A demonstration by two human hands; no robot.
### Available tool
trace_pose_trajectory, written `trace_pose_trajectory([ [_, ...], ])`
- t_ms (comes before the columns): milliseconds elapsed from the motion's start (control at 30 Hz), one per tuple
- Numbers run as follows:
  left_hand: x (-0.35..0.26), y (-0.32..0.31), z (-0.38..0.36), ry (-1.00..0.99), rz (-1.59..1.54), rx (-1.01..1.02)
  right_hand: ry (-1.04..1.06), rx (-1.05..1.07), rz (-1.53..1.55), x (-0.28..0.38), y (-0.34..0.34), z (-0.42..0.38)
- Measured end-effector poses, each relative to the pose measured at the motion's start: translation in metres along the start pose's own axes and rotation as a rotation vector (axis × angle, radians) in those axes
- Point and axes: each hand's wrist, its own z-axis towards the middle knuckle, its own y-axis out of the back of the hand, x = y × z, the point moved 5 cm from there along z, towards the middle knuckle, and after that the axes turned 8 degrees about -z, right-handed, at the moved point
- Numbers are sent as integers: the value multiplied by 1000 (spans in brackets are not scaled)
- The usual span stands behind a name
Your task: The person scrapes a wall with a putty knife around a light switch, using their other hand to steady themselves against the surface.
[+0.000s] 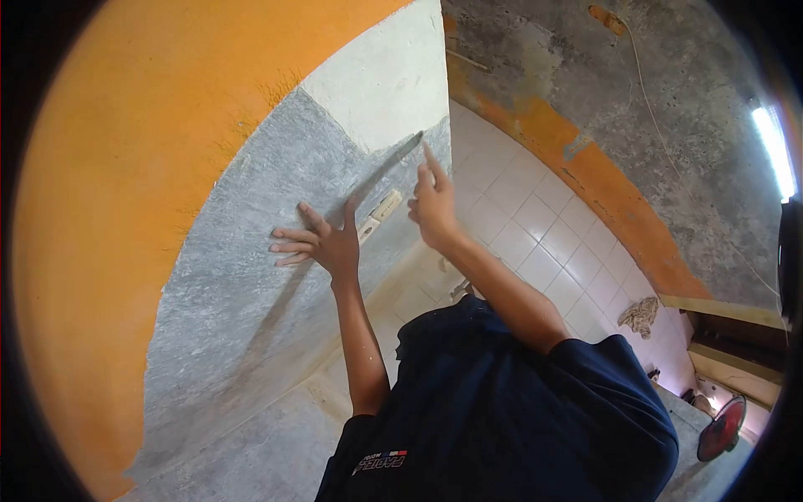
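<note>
Spread fingers mark my left hand (322, 243), which lies against the rough grey wall (226, 251) with its thumb pointing up. To its right, my right hand (433, 205) is raised near the wall's edge. Its index finger stretches up towards the border between the grey surface and a pale whitish patch (385, 75); the other fingers are curled, and anything inside them is hidden. A dark shadow slants across the wall. Between the hands, a white switch or socket plate (381, 215) sits on the wall.
Orange paint (117, 167) borders the grey area at left. Beyond the wall's edge are white tiles (535, 216) and a grey and orange wall (611, 176). A bright tube light (774, 151) is at right, with a crumpled cloth (640, 316) and a red fan (722, 428) lower down.
</note>
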Motion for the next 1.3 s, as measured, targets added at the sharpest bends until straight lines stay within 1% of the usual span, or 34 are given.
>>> trace_pose_trajectory([
  [67, 0, 0, -1, -12, -6, -4, 6, 27, 4, -3, 4, -3],
  [133, 3, -4, -2, 33, 27, 88, 17, 172, -167, -11, -4, -29],
  [167, 2, -5, -1, 32, 27, 89, -11, 244, -174, -12, -8, -36],
  [200, 1, -4, 1, -1, 43, 67, -13, 247, -174, -9, -9, -26],
  [267, 1, -1, -1, -35, 63, 51, 22, -10, -45, 2, 4, 2],
  [333, 1, -2, 0, -56, 45, 19, 9, -12, -68, 0, 6, -5],
  [367, 0, -4, 0, -58, 41, 18, 28, 74, -142, -5, 3, -18],
  [400, 0, -4, -1, -10, 7, 15, 46, 161, -219, -6, -1, -27],
  [433, 2, -3, -3, 38, -23, 15, 47, 219, -199, -11, -4, -28],
  [467, 2, -4, -3, 38, -22, 18, 43, 219, -199, -10, -3, -21],
  [533, 3, -4, -3, 12, -17, 18, 84, 60, -135, -1, 5, -4],
  [567, 3, -3, -3, 13, -15, 18, 133, 71, -181, -5, 4, -5],
  [600, 4, -2, -5, 36, -28, 37, 131, 68, -180, -15, 4, -11],
  [667, 3, -6, -2, 58, -45, 48, 242, 185, -358, -26, -4, -22],
  [700, 3, -5, -2, 48, -45, 46, 264, 134, -372, -28, -1, -14],
  [733, 3, -4, -3, 39, -43, 44, 174, 22, -261, -10, 2, -7],
  [800, 4, -4, -1, 22, -18, 28, 104, 57, -184, -2, 3, -6],
  [833, 3, -3, -2, 4, 1, 17, 100, 57, -185, -1, 2, -13],
  [900, 2, -3, -2, 18, -12, 9, 26, 102, -182, -1, -1, -23],
  [967, 4, -4, -2, 25, -21, 2, 33, 104, -191, -4, -1, -20],
  [1000, 4, -5, -2, -5, 1, 6, 35, 104, -200, -5, 0, -18],
  [1033, 4, -5, -2, -34, 23, 12, -30, 0, -105, 0, 7, 0],
  [1067, 3, -4, -3, -33, 22, 12, -9, -19, 28, 5, 13, 19],
  [1133, 1, -2, 0, -40, 27, 8, 30, 40, -88, 9, 10, 5],
  [1167, 0, -2, 1, -40, 23, 6, 34, 38, -88, 8, 10, -8],
  [1233, 1, -3, -2, 10, 9, 39, -26, 274, -199, -1, 2, -33],
  [1267, 1, -4, -2, 10, 10, 41, -28, 274, -199, 2, 4, -20],
  [1300, 2, -4, -2, 7, -6, 20, -14, 145, -118, 7, 13, 5],
])
